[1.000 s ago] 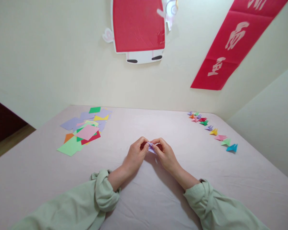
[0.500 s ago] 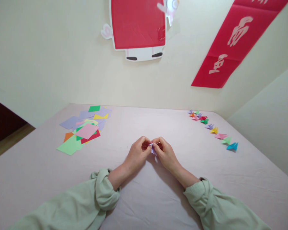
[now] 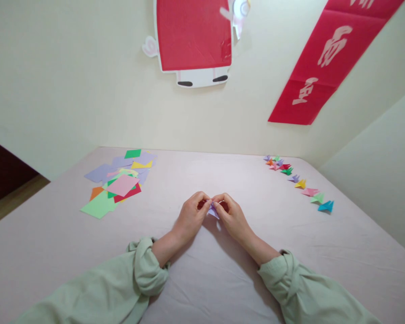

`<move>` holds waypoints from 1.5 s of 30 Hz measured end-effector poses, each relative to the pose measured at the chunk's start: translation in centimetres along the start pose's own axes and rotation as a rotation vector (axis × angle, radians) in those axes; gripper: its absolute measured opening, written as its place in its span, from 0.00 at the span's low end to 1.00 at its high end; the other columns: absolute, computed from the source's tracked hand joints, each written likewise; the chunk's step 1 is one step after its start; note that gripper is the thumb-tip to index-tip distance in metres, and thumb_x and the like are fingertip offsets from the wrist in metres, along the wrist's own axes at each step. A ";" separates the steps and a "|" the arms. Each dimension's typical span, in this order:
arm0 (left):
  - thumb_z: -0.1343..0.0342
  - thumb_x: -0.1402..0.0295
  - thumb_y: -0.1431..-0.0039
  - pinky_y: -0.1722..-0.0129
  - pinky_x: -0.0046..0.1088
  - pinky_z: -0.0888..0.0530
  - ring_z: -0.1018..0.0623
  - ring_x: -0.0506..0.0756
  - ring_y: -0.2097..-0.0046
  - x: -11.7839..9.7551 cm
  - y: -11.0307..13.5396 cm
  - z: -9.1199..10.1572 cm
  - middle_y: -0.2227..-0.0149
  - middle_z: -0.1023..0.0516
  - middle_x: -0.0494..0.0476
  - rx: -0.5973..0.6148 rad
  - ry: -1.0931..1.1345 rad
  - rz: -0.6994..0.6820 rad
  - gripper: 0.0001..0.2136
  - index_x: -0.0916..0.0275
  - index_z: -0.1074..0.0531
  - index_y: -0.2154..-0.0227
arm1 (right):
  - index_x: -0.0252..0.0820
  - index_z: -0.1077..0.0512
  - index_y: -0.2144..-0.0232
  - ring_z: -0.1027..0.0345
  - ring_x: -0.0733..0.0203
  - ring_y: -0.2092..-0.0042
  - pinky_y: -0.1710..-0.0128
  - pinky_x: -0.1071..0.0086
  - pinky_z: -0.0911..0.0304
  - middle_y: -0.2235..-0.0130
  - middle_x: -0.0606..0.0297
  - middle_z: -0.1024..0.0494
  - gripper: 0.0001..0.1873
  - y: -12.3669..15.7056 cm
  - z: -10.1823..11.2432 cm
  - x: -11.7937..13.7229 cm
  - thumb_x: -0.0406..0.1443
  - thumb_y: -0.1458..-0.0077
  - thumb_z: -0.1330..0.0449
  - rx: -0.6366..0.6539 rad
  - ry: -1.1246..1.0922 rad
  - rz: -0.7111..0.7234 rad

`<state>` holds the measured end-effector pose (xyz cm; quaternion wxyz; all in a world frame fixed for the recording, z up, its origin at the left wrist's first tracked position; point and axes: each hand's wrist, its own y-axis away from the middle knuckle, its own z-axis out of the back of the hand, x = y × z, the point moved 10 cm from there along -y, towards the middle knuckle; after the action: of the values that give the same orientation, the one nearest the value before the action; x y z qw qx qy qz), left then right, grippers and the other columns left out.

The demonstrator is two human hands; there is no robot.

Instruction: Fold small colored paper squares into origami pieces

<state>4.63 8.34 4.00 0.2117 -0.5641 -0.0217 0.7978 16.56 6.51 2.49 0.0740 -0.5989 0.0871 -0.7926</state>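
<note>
A small folded piece of purple paper (image 3: 213, 211) is pinched between both hands over the middle of the table. My left hand (image 3: 193, 215) is closed, its thumb and forefinger on the paper's left side. From the other side my right hand (image 3: 231, 217) grips the same paper, also with thumb and forefinger. The fingertips nearly meet and cover the paper's upper part; a pointed lower portion shows beneath them. How the hidden part is folded I cannot make out.
At the left lies a loose pile of coloured paper sheets (image 3: 123, 184). Several small folded paper figures run in a slanting row down the right side, a blue one (image 3: 326, 206) nearest. Behind the pale cloth-covered table (image 3: 202, 279) rises a wall with a red banner (image 3: 327, 67).
The purple paper has turned slightly in my fingers, and more of its lower part shows left of my right thumb. Both hands stay in nearly the same place.
</note>
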 end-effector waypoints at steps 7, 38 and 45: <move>0.50 0.65 0.37 0.62 0.27 0.31 0.27 0.52 0.64 -0.6 0.0 0.6 0.68 0.27 0.53 -0.043 -0.062 -0.047 0.09 0.61 0.30 0.70 | 0.44 0.28 0.66 0.34 0.61 0.61 0.65 0.69 0.36 0.58 0.61 0.31 0.07 -0.2 0.4 0.1 0.40 0.42 0.43 -0.034 0.000 0.049; 0.51 0.70 0.40 0.62 0.29 0.30 0.27 0.52 0.65 1.1 0.4 -0.2 0.67 0.27 0.52 -0.034 -0.026 0.033 0.03 0.60 0.33 0.67 | 0.44 0.33 0.70 0.33 0.61 0.70 0.69 0.68 0.36 0.73 0.70 0.30 0.09 0.0 -0.7 -1.0 0.42 0.42 0.44 0.032 -0.019 -0.058; 0.50 0.71 0.41 0.65 0.28 0.33 0.28 0.52 0.67 1.0 0.5 -0.1 0.69 0.29 0.49 -0.052 -0.056 0.049 0.01 0.59 0.36 0.68 | 0.44 0.35 0.71 0.35 0.62 0.73 0.72 0.69 0.41 0.75 0.71 0.30 0.06 0.2 -0.4 -0.6 0.38 0.42 0.44 0.014 0.081 -0.049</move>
<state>4.29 8.21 2.95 0.1767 -0.5472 -0.0348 0.8174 16.35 6.49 1.76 0.0549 -0.5676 0.0699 -0.8185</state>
